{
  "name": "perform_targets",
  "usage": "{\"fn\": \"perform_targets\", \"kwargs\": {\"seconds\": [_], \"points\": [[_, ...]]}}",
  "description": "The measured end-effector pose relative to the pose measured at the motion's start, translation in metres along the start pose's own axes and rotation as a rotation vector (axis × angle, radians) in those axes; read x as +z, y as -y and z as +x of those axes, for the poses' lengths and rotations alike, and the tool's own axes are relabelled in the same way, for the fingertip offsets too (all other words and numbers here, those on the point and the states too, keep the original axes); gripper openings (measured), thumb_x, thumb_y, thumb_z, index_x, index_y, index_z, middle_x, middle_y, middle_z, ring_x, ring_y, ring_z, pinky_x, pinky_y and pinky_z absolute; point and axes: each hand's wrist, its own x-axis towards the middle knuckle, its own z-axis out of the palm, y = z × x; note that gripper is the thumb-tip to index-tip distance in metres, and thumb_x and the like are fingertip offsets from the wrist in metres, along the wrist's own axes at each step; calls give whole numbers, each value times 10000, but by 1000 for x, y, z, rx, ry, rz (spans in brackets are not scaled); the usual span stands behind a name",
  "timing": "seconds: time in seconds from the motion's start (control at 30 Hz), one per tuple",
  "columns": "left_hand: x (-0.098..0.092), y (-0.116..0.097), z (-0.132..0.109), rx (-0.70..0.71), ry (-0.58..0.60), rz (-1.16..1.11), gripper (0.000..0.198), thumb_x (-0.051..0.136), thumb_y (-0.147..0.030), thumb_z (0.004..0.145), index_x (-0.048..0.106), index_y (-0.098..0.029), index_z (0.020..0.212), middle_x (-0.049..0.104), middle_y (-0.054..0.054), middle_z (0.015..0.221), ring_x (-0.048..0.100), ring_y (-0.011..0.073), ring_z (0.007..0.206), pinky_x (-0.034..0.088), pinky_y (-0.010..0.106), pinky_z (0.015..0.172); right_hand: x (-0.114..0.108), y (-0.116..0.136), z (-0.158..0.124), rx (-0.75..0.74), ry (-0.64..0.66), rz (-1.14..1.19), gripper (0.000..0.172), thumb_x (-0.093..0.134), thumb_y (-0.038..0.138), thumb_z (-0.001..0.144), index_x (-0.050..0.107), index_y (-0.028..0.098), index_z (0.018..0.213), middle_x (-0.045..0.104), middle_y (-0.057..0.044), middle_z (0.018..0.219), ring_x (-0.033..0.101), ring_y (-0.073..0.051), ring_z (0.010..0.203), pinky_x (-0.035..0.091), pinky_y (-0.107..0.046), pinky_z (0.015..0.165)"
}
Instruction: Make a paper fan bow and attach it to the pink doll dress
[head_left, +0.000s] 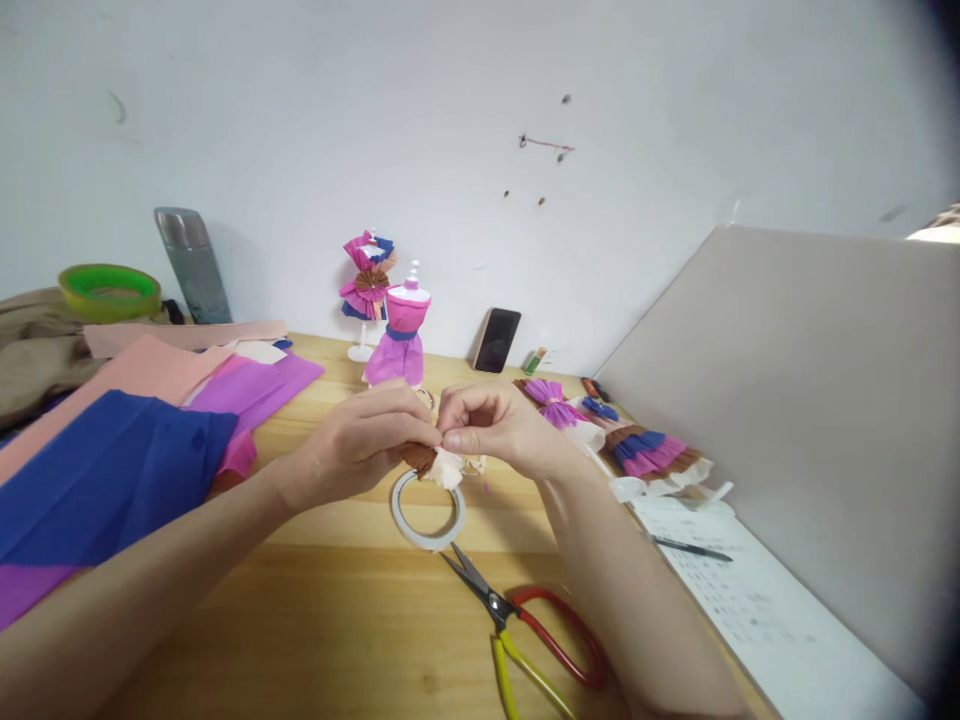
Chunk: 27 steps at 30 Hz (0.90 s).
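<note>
Both hands meet over the middle of the table, fingers pinched on a small gathered piece of brown and white crepe paper (448, 468). My left hand (367, 435) grips its brown side from the left. From the right, my right hand (499, 425) pinches it with thumb and forefinger; the fingers partly hide the piece. Just below lies a roll of tape (397, 515). Nearer to me are scissors (495, 605) with one red and one yellow handle, blades slightly apart. Behind the hands stands a small dress form (405, 335) in a pink and blue paper dress.
Blue, peach and purple paper sheets (112, 480) spread over the left side. A flask (193, 265) and a green tape roll (109, 290) stand behind them. A phone (497, 340) leans on the wall. Paper dresses (652, 450), a written sheet (750, 590) and a pen (694, 548) lie right.
</note>
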Motion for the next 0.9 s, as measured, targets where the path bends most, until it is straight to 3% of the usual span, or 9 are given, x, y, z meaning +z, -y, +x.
{"fn": "perform_targets", "kwargs": {"seconds": [0.23, 0.37, 0.53, 0.67, 0.77, 0.9], "points": [[4, -2, 0, -144, -66, -98, 154, 564, -30, 837, 646, -161, 833, 649, 29, 736, 590, 105, 681, 473, 204, 619, -7, -10, 4, -4, 38, 4, 312, 832, 425, 640, 727, 136, 691, 615, -5, 660, 512, -88, 590, 383, -215, 549], [8, -3, 0, -412, -125, -304, 71, 664, -89, 768, 647, -157, 759, 646, 27, 737, 595, 113, 669, 476, 220, 622, -9, -15, 5, -14, 53, -32, 389, 796, 507, 664, 733, 131, 737, 626, -27, 713, 513, -102, 622, 371, -224, 544], [20, -3, -4, -782, -258, -745, 120, 748, -188, 707, 636, -158, 739, 643, 3, 701, 604, 122, 670, 486, 238, 643, -9, -18, 6, 14, 64, -36, 429, 766, 550, 686, 702, 127, 720, 589, -6, 668, 465, -75, 538, 330, -208, 492], [29, 0, -9, -908, -346, -954, 173, 770, -255, 695, 665, -151, 784, 681, 31, 754, 620, 149, 710, 471, 272, 689, -11, -14, 6, -30, 68, -86, 440, 704, 541, 762, 639, 131, 617, 525, 6, 606, 439, -78, 528, 313, -220, 497], [30, 0, -6, -947, -430, -996, 218, 793, -280, 658, 675, -134, 770, 666, 42, 746, 582, 140, 702, 437, 266, 680, -13, -14, 6, -80, -15, -79, 444, 666, 518, 805, 609, 140, 580, 494, 12, 591, 424, -80, 529, 315, -229, 503], [28, 1, -2, -958, -472, -1027, 260, 817, -301, 635, 684, -117, 761, 638, 30, 694, 515, 102, 633, 402, 243, 641, -11, -17, 9, -114, -203, -21, 319, 696, 477, 786, 713, 158, 785, 532, 23, 585, 441, -81, 516, 335, -223, 493]]}}
